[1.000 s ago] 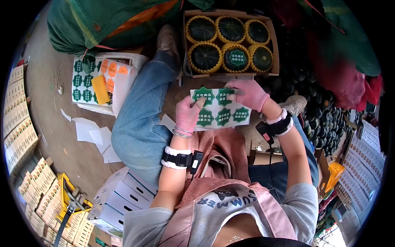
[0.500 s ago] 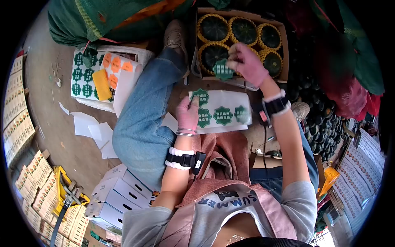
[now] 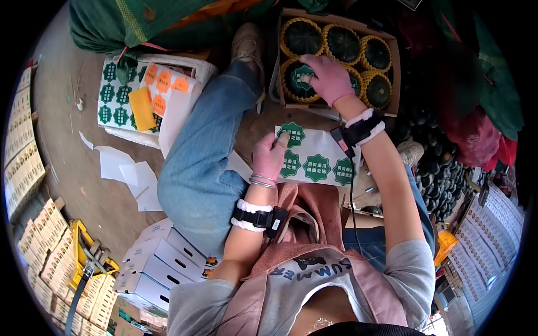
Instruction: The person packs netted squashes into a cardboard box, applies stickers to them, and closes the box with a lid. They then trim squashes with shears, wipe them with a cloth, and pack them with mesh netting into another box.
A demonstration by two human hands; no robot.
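My left hand, in a pink glove, grips the left edge of a white sheet of green stickers, with the thumb over an upper sticker. My right hand, also pink-gloved, is over the open cardboard box. Its thumb is on a loose green scalloped sticker, which lies over a dark green squash in the front left spot. Whether the sticker fully adheres is unclear. Several squashes in yellow foam nets fill the box. Partly behind my right hand, another squash bears a green sticker.
On the left, a white foam box carries green and orange sticker sheets and a yellow cloth-like piece. Paper scraps lie on the floor. White cartons stand lower left; many dark squashes are piled right.
My right hand has moved up and slightly left, bringing the sticker from the box's front edge onto the front left squash. My left hand still holds the sheet. The view has shifted slightly.
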